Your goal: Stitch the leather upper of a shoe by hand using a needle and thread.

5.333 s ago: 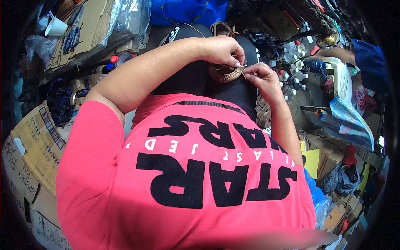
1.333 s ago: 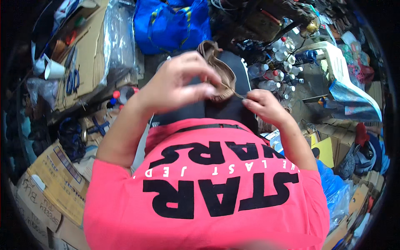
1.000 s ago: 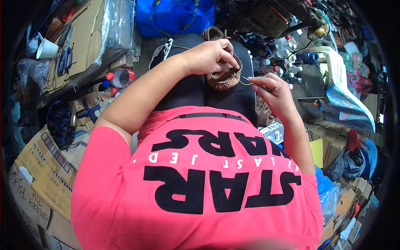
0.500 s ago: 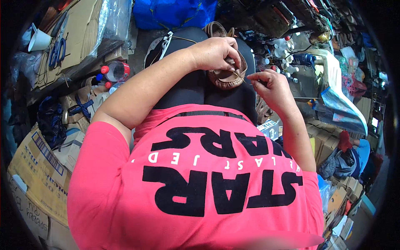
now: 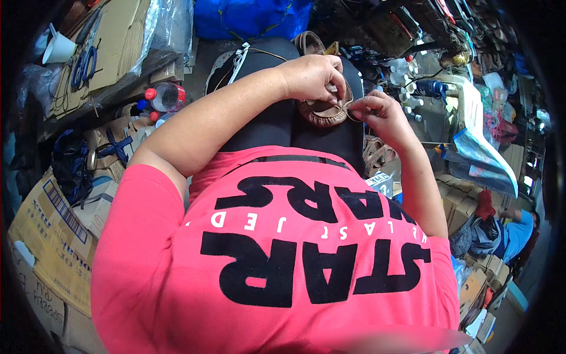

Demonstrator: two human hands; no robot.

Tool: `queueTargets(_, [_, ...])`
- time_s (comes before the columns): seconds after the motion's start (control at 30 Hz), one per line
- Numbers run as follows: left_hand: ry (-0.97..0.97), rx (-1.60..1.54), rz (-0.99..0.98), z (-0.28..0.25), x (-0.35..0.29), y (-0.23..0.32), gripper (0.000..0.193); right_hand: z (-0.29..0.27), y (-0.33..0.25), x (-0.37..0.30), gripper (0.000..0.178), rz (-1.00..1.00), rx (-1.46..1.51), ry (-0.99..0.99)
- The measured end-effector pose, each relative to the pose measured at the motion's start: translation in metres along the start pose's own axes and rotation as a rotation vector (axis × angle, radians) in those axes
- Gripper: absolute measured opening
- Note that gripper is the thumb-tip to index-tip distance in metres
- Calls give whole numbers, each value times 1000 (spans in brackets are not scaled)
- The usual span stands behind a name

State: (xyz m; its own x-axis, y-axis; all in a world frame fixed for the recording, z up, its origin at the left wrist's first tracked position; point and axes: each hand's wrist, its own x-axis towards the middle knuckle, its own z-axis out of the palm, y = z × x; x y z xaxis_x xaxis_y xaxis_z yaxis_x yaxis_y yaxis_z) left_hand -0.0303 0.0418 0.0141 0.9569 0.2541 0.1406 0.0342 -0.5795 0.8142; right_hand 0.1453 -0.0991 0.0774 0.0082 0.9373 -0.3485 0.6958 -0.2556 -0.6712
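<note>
Right, both hands are up at one o'clock, working close in over a brown shoe (image 5: 322,121) that lies across the dark-clad legs (image 5: 259,131), its puckered front edge facing the wearer of the pink shirt (image 5: 141,248). The left hand (image 5: 313,78) comes over the top, fingers curled down and closed on the shoe at its opening. Over to the right hand (image 5: 382,112), at the shoe's three o'clock: thumb and forefinger pinched on a thin strand (image 5: 351,118) by the shoe's edge. Fingertips near each other, the two hands just apart! Past the left hand, a brown loop (image 5: 302,46) pokes out at twelve; whether it joins the shoe, I cannot tell, the hand is in the way.

Around them, a blue bag (image 5: 250,20) at twelve, and out at two a crowd of bottles (image 5: 408,88). Swing to ten o'clock: a clear bottle (image 5: 169,97) with a red cap, blue-handled scissors (image 5: 88,64) beside cardboard sheets (image 5: 118,47), and a white cup (image 5: 59,48) further out.
</note>
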Motion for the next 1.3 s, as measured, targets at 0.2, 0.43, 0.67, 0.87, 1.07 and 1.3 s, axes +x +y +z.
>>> queueTargets(0.2, [-31, -3, -8, -1, 3, 1, 22, 1, 28, 14, 15, 12, 312, -121])
queueTargets(0.43, [21, 61, 1, 2, -1, 3, 30, 19, 16, 1, 18, -82, 159, 70])
queueTargets(0.67, [318, 140, -115, 5, -48, 31, 31, 31, 8, -29, 27, -113, -70, 207])
queueTargets(0.87, [295, 285, -114, 21, -60, 47, 13, 48, 10, -40, 31, -246, -301, 334])
queueTargets(1.07, [378, 551, -70, 29, -49, 39, 9, 40, 29, -31, 30, -91, 43, 195])
queueTargets(1.3, [319, 254, -74, 30, -45, 26, 12, 18, 45, -9, 35, -154, 167, 42])
